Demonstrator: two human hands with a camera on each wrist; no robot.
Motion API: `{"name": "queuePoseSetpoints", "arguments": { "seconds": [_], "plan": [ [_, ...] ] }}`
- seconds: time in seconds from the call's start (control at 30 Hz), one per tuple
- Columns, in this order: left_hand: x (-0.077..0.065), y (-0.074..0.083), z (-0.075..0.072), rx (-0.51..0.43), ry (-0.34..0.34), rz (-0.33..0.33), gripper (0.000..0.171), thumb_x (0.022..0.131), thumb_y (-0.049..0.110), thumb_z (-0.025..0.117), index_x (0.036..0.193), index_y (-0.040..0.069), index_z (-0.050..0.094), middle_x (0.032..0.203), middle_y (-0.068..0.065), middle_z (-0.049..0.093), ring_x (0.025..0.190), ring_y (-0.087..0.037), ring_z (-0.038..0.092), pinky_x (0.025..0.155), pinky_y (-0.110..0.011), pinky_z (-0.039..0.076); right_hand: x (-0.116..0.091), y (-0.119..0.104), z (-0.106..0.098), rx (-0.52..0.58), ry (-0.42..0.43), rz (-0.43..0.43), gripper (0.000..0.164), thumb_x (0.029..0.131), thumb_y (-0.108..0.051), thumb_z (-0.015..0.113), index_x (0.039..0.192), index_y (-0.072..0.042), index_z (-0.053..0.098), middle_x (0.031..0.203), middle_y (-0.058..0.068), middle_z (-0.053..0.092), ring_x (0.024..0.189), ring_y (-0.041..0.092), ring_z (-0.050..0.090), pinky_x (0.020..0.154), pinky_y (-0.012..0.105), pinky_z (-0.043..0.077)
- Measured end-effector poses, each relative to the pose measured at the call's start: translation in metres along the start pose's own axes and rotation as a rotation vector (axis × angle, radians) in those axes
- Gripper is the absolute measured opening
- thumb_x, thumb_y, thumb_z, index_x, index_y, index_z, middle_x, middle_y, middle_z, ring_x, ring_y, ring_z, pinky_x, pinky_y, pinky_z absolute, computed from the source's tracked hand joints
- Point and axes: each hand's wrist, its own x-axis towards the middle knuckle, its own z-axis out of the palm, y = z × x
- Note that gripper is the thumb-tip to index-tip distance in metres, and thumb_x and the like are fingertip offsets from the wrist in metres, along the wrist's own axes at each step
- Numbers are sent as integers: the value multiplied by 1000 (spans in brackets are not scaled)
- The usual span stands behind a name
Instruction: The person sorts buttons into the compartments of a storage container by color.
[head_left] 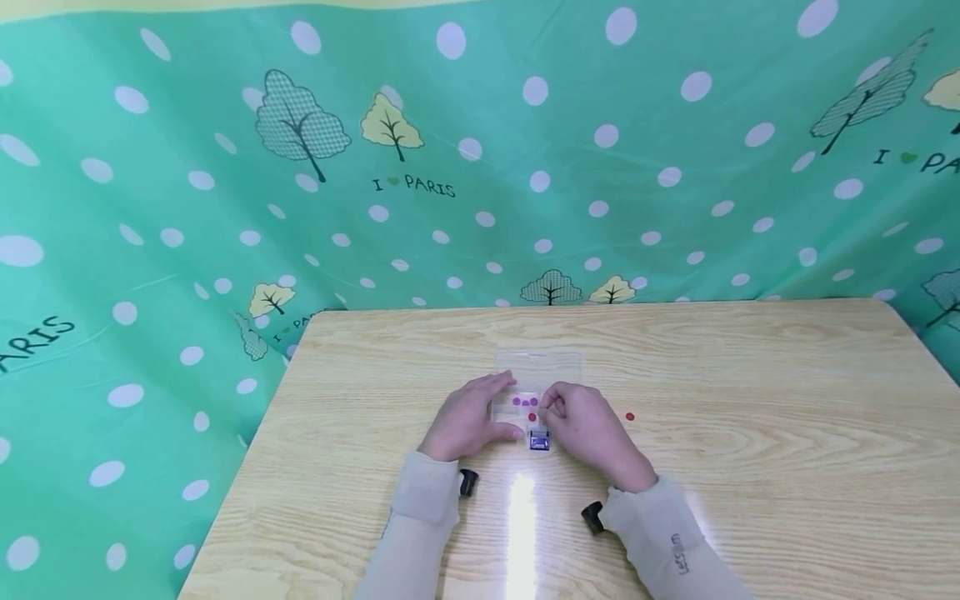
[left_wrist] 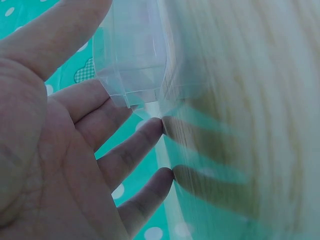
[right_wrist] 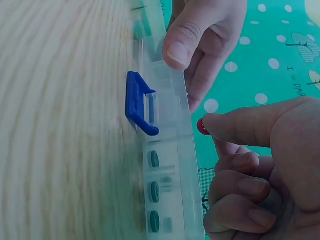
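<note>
A clear plastic compartment box [head_left: 506, 409] lies on the table with its lid [head_left: 551, 367] laid back and its blue latch [right_wrist: 133, 103] at the front. Purple buttons [head_left: 516, 402] sit in a rear compartment; green buttons [right_wrist: 155, 192] show through the front wall. At the box's left end, my left hand [head_left: 465, 421] has straight fingers, two fingertips touching the table, and its thumb at the front rim. My right hand [head_left: 588, 423] pinches a red button [right_wrist: 202, 127] above the box edge. Whether the red button [head_left: 532, 417] in the head view is that same one, I cannot tell.
Another red button [head_left: 630, 417] lies on the wooden table [head_left: 750, 467] to the right of my right hand. Beyond the table's back edge hangs a green dotted cloth [head_left: 480, 192], which also runs along the left side.
</note>
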Motion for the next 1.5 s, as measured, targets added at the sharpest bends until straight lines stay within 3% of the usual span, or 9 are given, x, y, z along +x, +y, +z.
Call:
{"name": "queuePoseSetpoints", "arguments": {
  "seconds": [0.27, 0.83, 1.5],
  "plan": [
    [0, -2, 0, 4, 12, 11, 86, 77, 44, 84, 149, 13, 50, 156, -4, 44, 144, -28, 39, 119, -47, 31, 3, -5, 5, -2, -8, -26, 7, 92, -11, 73, 89, -10, 66, 57, -2, 51, 48, 10, 44, 44, 22, 35],
    [1, -1, 1, -2, 8, 14, 86, 77, 46, 84, 149, 12, 50, 156, -3, 44, 144, -27, 40, 119, -46, 32, 7, -9, 14, -70, 11, -62, 7, 91, -12, 73, 87, -11, 68, 56, -4, 48, 47, 8, 40, 42, 23, 32],
    [0, -2, 2, 4, 7, 13, 87, 77, 45, 84, 149, 12, 49, 155, -3, 45, 143, -27, 40, 119, -47, 32, 11, -11, 20, -105, 24, -75, 8, 90, -12, 74, 85, -10, 69, 63, -4, 52, 56, 11, 46, 50, 27, 38]
  ]
}}
